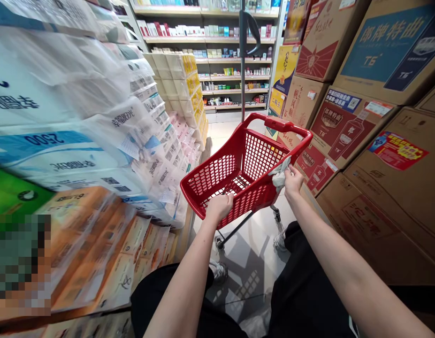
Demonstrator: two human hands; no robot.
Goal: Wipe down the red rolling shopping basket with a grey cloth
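Observation:
A red plastic shopping cart with a mesh basket stands on the floor in front of me, tilted. My left hand is closed over the near rim of the basket. My right hand is closed on a white cloth pressed against the right rim of the basket. The basket's inside looks bare. My knees in dark trousers show below, close to the cart's wheels.
Stacked packs of tissue paper fill the left side. Brown and red cardboard boxes are piled on the right. A narrow tiled aisle runs ahead to shelves of small goods. A dark pole stands behind the cart.

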